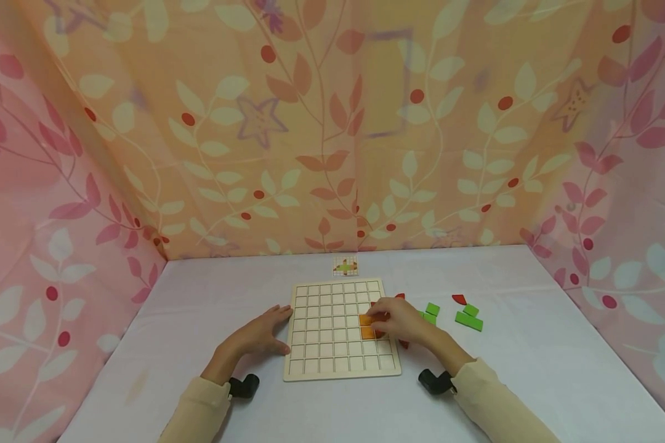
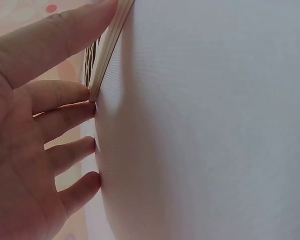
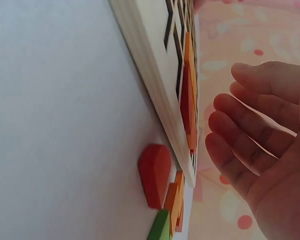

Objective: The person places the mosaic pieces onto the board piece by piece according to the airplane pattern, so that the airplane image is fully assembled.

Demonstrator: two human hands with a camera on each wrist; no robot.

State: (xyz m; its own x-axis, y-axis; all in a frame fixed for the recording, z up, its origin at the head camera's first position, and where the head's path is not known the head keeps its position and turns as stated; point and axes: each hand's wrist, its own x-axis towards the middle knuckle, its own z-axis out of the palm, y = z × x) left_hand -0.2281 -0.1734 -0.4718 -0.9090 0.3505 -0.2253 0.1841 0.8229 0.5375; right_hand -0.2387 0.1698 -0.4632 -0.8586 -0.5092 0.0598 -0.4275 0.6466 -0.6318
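Observation:
A wooden grid board (image 1: pixel 326 338) lies on the white table. My left hand (image 1: pixel 261 333) rests at its left edge, thumb and fingers spread. In the left wrist view, the fingertips (image 2: pixel 85 94) touch the board's edge and the table. Two orange square pieces (image 1: pixel 368 333) sit on the right part of the grid, with red pieces (image 3: pixel 185 107) beside them. My right hand (image 1: pixel 403 320) hovers over that part, covering some of the pieces in the head view. In the right wrist view its fingers are gently bent, apart from the board, and hold nothing.
A small pattern card (image 1: pixel 345 266) lies behind the board. To the right are several green pieces (image 1: pixel 468 321) and a red piece (image 1: pixel 459 299). Another red piece (image 3: pixel 155 175) lies close by the board's right edge. Floral curtains (image 1: pixel 332 135) enclose the table.

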